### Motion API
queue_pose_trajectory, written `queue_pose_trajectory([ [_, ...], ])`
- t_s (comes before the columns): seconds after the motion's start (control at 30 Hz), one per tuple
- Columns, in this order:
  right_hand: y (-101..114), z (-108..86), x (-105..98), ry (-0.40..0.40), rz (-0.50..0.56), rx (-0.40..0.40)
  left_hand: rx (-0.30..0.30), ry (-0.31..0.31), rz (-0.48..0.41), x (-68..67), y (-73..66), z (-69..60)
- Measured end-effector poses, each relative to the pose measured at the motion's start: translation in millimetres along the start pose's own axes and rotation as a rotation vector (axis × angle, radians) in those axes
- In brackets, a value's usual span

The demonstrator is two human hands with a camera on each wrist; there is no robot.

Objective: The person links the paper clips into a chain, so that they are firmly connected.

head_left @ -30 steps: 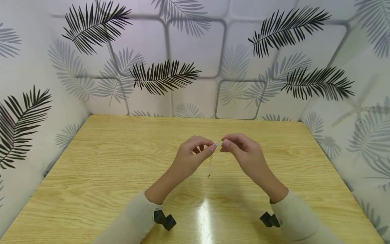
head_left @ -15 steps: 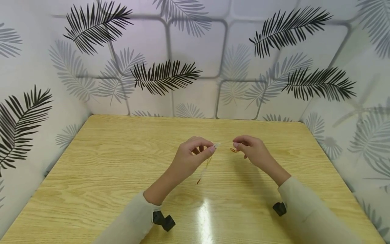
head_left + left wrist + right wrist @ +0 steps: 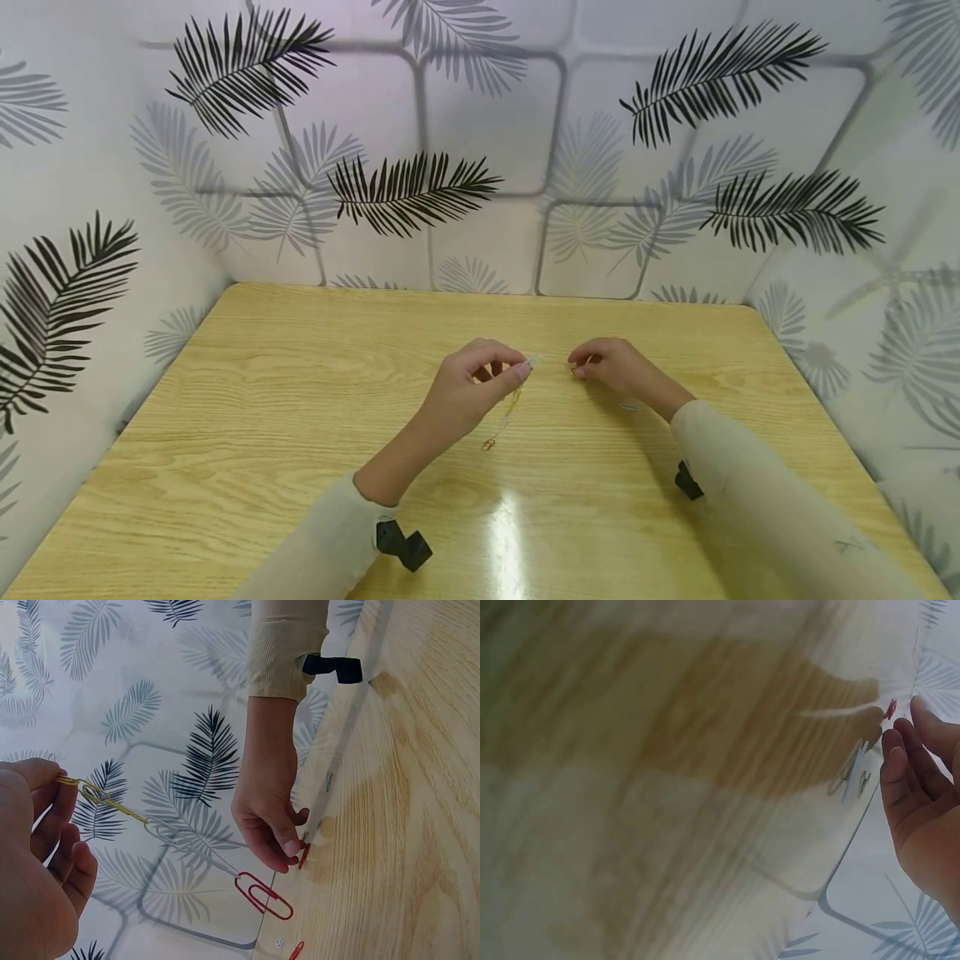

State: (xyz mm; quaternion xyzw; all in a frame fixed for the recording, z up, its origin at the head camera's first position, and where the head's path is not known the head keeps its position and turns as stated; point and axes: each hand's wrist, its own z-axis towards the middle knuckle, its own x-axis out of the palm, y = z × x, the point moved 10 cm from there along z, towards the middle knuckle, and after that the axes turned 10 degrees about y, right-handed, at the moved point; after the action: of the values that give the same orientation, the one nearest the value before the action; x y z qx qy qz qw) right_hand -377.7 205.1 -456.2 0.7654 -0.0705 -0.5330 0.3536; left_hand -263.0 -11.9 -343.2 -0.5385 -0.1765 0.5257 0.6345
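My left hand (image 3: 480,383) pinches one end of a paper clip chain. In the left wrist view, the chain hangs from the left hand (image 3: 41,847) with yellow clips (image 3: 111,805), white clips (image 3: 180,845) and a red clip (image 3: 264,895) lowest. A whitish clip (image 3: 535,360) sticks out past the left fingertips in the head view. My right hand (image 3: 615,367) is low at the tabletop, fingertips at a red clip (image 3: 304,856). In the right wrist view, thumb and fingers of the right hand (image 3: 930,795) are apart near that red clip (image 3: 890,709).
A white clip (image 3: 628,407) lies on the wooden table (image 3: 337,400) below the right wrist. In the left wrist view, a small red shape (image 3: 298,950) shows on the tabletop. Leaf-patterned covering (image 3: 480,242) stands behind and beside the table.
My right hand has moved away from the left, rightward and down to the tabletop, over the reddish clip there. The left hand has stayed nearly in place while its hanging chain swung left.
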Motion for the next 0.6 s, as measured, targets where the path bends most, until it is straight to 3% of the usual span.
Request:
queue_pose_trajectory([
  [0.37, -7.4, 5.8, 5.7, 0.04, -0.01, -0.004, -0.017, 0.005, -0.009, 1.1, 3.5, -0.7],
  [0.6, -2.8, 6.3, 8.9, 0.049, -0.081, -0.014, -0.021, 0.005, -0.008, 0.8, 2.9, -0.7],
])
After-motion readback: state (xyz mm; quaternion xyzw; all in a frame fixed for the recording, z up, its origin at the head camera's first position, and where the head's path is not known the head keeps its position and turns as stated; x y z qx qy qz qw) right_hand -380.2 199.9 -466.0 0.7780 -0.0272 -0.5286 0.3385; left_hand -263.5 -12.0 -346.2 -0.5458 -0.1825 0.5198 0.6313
